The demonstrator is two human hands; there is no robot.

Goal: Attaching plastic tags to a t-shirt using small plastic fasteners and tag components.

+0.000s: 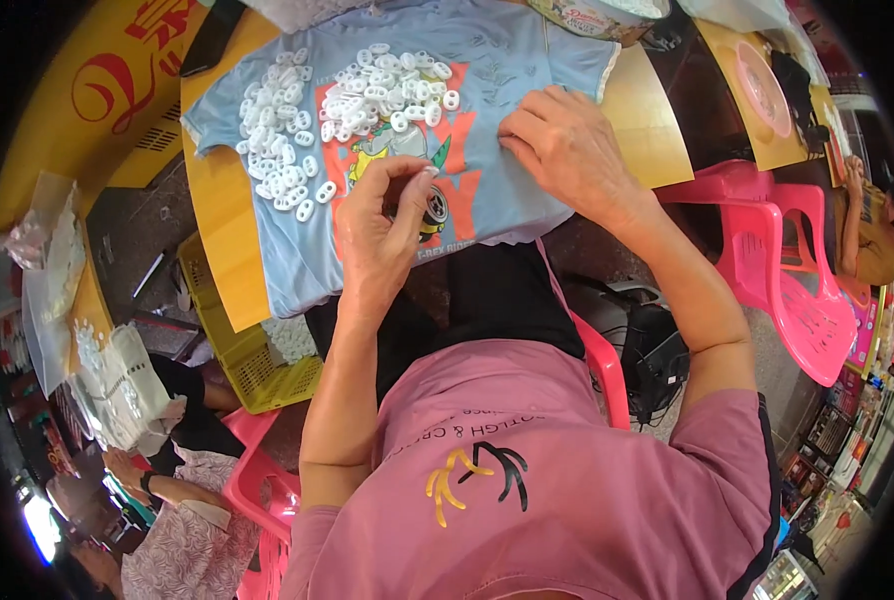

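A light blue printed T-shirt is spread over the table in front of me. On it lie two heaps of small white oval plastic pieces with two holes each, a left heap and a middle heap. My left hand is over the shirt's print, thumb and forefinger pinched on a small white piece, mostly hidden. My right hand rests on the shirt's right part, fingers bent together; what they hold, if anything, is hidden. Beyond it are scattered small, thin dark pieces.
A yellow plastic crate with white pieces stands below the table's left side. A pink chair is at the right. At the far edge sits a round tub. Another person sits at lower left; one more is at far right.
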